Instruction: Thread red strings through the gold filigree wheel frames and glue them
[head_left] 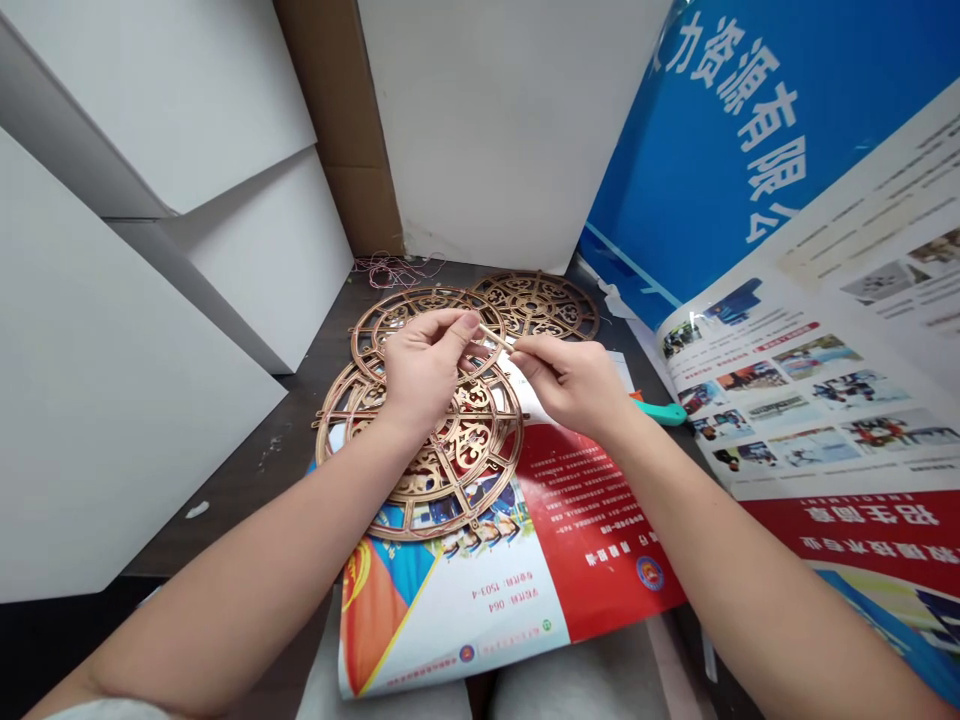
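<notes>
Your two hands meet over the table's working area, with the thin, pale wooden stick (495, 338) between them. The stick lies aslant, its upper end at your left hand (426, 362) and its lower end at your right hand (566, 380).

Your left hand grips the upper end between thumb and forefinger, with the palm turned down and inward. Your right hand pinches the lower end between thumb and forefinger, its remaining fingers curled in toward the palm. Neither of your hands is spread.

Directly beneath your left hand and wrist are two round, brown openwork wooden discs: the near disc (471, 447) and the middle disc (395, 318), which overlaps its far edge. Whether your left hand touches either disc, you cannot tell from this angle. A third, darker openwork wooden disc (534, 303) lies beyond the stick, toward the far right.

The near disc rests largely on a red, white and blue printed sheet (600, 560), which extends over your lap. Just beyond your right wrist, a teal handle (664, 412) lies on the dark table (270, 440). Red-and-white string (390, 270) lies loosely coiled at the far edge.
</notes>
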